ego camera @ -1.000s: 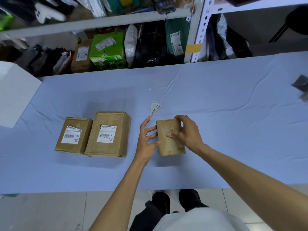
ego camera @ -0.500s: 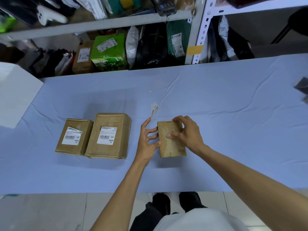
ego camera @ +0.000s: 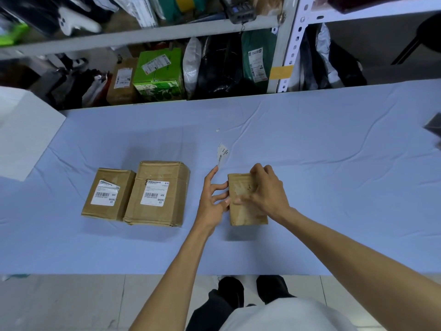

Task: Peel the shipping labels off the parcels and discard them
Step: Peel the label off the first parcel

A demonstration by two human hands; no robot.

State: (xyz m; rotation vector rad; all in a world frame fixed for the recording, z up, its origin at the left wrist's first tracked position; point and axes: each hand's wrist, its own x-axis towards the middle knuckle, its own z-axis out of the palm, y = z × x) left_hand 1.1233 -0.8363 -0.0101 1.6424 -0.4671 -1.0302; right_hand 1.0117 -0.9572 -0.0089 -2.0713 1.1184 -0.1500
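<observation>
A small brown parcel lies on the blue-covered table, its top bare with torn paper marks. My right hand rests on its top and grips its far edge. My left hand touches the parcel's left side with fingers spread, and a peeled white label sticks up from its raised fingertip. Two brown parcels sit to the left: a small one with a label and a larger one with a label.
A white box stands at the table's left end. Behind the table, metal shelving holds a green box, a brown box and dark bags. A dark object lies at the right edge.
The label stuck to my left fingertip has stayed raised. Both hands remain on the small parcel, with the right hand shifted slightly over its top.
</observation>
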